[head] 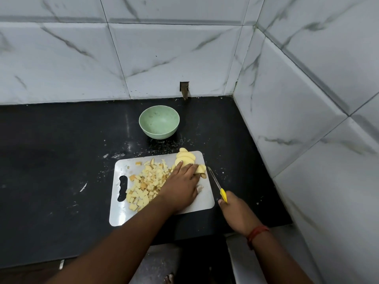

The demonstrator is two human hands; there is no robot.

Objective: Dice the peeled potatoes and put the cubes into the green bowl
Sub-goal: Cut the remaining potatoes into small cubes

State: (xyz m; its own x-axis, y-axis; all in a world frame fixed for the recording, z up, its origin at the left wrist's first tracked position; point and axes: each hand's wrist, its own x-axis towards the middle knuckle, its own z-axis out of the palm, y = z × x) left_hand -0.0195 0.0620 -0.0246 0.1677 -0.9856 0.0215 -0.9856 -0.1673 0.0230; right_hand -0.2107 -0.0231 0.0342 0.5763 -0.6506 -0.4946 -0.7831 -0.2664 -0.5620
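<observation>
Half the potato slices (pixel 187 158) hide under the left hand (pixel 182 185).

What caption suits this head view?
Left hand steadies potato slices on the board; right hand holds the knife.

No readable text, label or number anywhere.

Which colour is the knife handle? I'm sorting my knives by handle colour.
Yellow; the knife handle shows in the head view, gripped by the right hand.
</observation>
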